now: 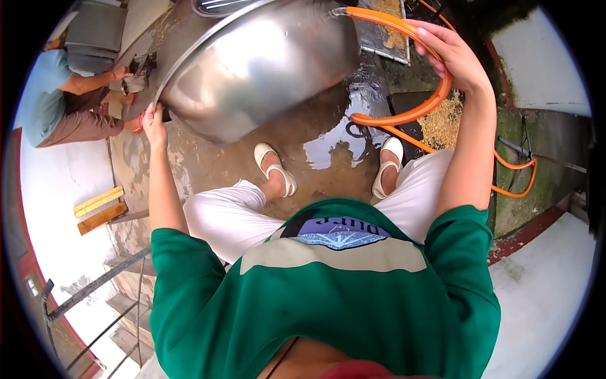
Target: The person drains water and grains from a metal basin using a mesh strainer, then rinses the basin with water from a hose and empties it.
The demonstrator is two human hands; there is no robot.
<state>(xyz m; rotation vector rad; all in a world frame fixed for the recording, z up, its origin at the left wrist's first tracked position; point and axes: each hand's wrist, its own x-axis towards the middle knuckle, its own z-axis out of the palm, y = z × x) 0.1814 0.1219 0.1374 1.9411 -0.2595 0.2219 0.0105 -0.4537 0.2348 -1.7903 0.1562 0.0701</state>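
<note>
A large shiny metal basin [252, 69] is tilted on its side in front of me, its outer wall facing me. My left hand [154, 123] is closed around its rim at the lower left. In my right hand [451, 54], the fingers wrap around an orange hose [401, 117] that loops down and trails off to the right. The hose's end points left at the basin's upper right side, and what looks like water shows at its mouth. The inside of the basin is mostly hidden.
Wet ground with a puddle [338, 136] lies between my feet. Scattered grain [442, 123] is on the right, and more lies on a tray [385, 47] behind. Another person [66, 95] crouches at the left. A metal railing [95, 287] borders steps at lower left.
</note>
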